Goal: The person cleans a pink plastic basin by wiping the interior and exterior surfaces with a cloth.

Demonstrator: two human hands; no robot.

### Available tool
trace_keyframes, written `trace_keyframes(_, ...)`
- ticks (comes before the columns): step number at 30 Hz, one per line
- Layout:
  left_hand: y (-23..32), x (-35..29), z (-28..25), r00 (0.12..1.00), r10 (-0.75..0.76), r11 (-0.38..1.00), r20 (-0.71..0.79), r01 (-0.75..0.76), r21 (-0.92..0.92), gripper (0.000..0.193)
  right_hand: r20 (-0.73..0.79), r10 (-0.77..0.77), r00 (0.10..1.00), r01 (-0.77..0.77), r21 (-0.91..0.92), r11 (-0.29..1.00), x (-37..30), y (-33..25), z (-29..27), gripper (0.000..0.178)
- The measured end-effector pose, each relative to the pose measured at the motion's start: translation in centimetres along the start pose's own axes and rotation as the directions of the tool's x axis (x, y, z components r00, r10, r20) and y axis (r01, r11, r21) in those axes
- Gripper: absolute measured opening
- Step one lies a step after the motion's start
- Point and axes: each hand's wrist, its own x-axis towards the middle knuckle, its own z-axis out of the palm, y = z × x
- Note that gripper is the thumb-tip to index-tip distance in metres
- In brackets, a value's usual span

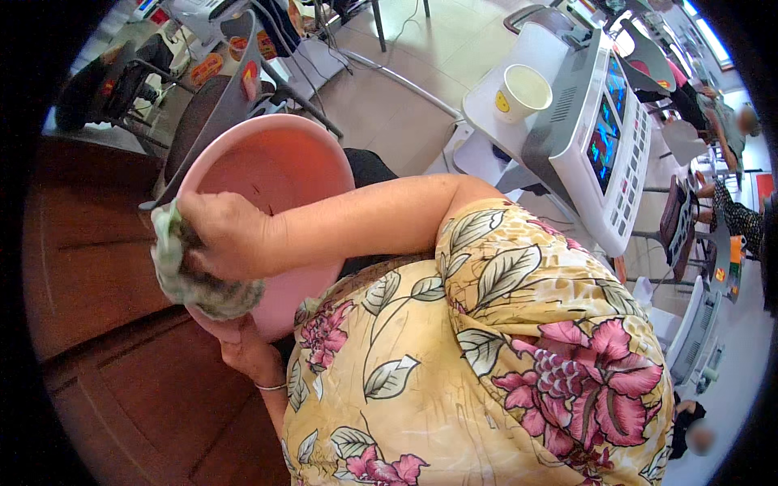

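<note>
My right hand (231,235) reaches across from the right, its fingers closed round a bunched green and whitish cloth (215,293). The cloth hangs over the left side of a large pink plastic bucket (304,150), at its rim. Below the cloth, my left hand (253,356), with a thin bracelet at the wrist, is closed on the bucket's near edge; part of its fingers is hidden. The bucket leans, and its pink inside shows a few small dark specks.
A dark brown wooden panel surface (121,324) lies left of the bucket. A grey chair (231,97) stands behind it. To the right is a white machine (592,154) with lit screens and buttons, a paper cup (523,93) on its ledge. Cables run over the tiled floor (429,49).
</note>
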Motion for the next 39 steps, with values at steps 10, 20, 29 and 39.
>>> trace_keyframes(10, -3.3, -0.8, -3.7, 0.960, -0.279, 0.956, -0.028, 0.280, 0.090, 0.045, -0.228, 0.474, 0.851, -0.476, 0.050, 0.878, 4.3, 4.1, -8.4, 0.030)
trace_keyframes(20, -2.6, -0.5, -3.1, 0.975, -0.220, 0.975, -0.004, 0.220, 0.041, 0.036, -0.065, -0.570, 0.819, 0.463, -0.514, 0.723, 2.7, 3.4, -2.8, 0.020)
trace_keyframes(29, -2.6, -0.5, -4.4, 0.975, -0.222, 0.975, 0.031, 0.221, 0.026, 0.028, 0.131, -0.699, 0.703, 0.618, -0.600, 0.508, 4.3, 1.8, -1.3, 0.013)
trace_keyframes(39, -2.0, 0.6, -7.1, 0.981, -0.175, 0.984, -0.082, 0.178, 0.028, 0.025, 0.236, -0.063, 0.970, 0.223, -0.751, 0.622, 3.7, 8.1, -6.3, 0.026)
